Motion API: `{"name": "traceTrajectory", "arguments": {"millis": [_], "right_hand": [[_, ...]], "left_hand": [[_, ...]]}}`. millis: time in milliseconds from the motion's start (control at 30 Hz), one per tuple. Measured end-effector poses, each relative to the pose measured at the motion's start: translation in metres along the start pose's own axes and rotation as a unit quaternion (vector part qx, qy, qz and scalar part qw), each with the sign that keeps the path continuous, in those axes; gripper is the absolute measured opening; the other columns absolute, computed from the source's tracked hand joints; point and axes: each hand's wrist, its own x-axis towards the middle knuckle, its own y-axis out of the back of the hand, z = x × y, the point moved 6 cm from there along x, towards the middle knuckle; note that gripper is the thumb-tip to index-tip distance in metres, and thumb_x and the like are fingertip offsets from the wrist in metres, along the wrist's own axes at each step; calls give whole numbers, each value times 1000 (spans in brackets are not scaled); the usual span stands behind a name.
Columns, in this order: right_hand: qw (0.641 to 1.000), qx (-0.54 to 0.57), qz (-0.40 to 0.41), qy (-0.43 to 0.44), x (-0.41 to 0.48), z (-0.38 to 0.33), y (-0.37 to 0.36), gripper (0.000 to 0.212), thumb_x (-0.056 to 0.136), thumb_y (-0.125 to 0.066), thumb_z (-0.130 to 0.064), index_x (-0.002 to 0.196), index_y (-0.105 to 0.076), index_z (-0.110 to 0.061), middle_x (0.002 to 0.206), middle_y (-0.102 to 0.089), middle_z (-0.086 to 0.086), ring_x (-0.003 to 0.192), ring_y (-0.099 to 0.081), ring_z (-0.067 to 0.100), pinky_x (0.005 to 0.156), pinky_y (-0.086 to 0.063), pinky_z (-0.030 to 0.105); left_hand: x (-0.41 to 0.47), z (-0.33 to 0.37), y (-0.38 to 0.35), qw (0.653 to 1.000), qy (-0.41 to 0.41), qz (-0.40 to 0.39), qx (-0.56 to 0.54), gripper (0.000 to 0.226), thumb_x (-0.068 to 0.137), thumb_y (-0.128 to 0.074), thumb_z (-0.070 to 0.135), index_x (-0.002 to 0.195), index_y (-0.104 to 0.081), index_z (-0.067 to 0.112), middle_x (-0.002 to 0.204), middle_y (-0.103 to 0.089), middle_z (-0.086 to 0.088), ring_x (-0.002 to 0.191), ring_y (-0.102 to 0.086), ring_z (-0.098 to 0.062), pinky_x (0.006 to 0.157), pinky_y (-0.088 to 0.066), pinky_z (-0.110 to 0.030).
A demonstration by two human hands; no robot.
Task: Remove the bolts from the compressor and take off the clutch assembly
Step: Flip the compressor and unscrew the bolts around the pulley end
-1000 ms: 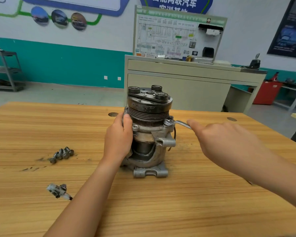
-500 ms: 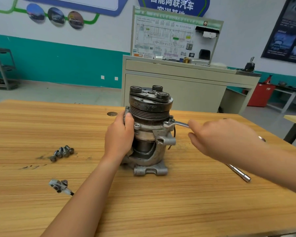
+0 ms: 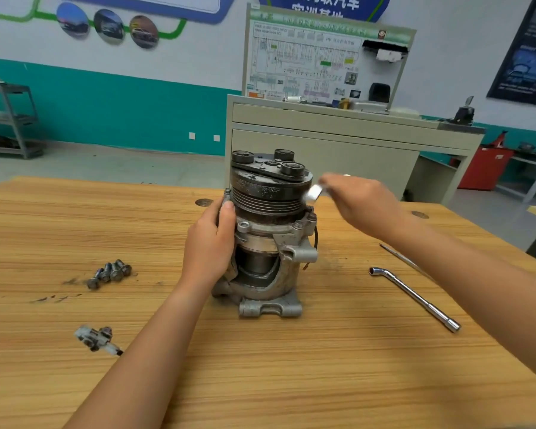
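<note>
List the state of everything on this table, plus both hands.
compressor, upright on the table
clutch assembly, mounted atop the compressor
left hand, grips the compressor's side
right hand, pinches the wrench beside the clutch assembly
wrench, blurred, airborne, on no bolt
loose bolts, clustered on the table
L-shaped socket wrench, lying untouched

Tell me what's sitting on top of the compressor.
The clutch: a grooved pulley, with a dark plate and three round bosses above. The left hand covers part of its joint with the compressor; the far side is hidden.
</note>
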Motion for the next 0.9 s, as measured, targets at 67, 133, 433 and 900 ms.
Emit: {"name": "traceTrajectory", "arguments": {"millis": [67,133,433,900], "right_hand": [[974,94,133,-158,-21,14,28,29,95,-45,-4,122,-52,3,64,-58,11,52,-55,28,47,-45,33],[954,140,132,-228,-46,17,40,36,97,-40,-10,133,-44,-7,56,-46,-2,46,-43,18,45,-33,30],[951,-13,-217,-220,-66,-18,27,45,98,-33,-24,140,-28,-38,69,-46,-6,65,-48,15,56,-43,30],[904,-243,-323,-138,-47,-60,43,49,85,-45,5,130,-29,-4,60,-37,1,47,-34,15,36,-23,25]], "left_hand": [[0,-1,-1,1000,9,1,-9,40,92,-27,45,95,-61,26,81,-62,14,77,-55,4,61,-37,-22],[1,-2,0,1000,16,10,-13,42,91,-28,47,98,-62,23,81,-60,15,77,-54,1,62,-36,-24],[2,-8,0,999,33,16,-10,44,98,-33,40,115,-61,10,89,-59,7,83,-52,-7,63,-37,-21],[0,-7,-1,999,39,16,-5,46,98,-32,40,116,-59,8,95,-62,-1,86,-51,-11,64,-37,-24]]}}
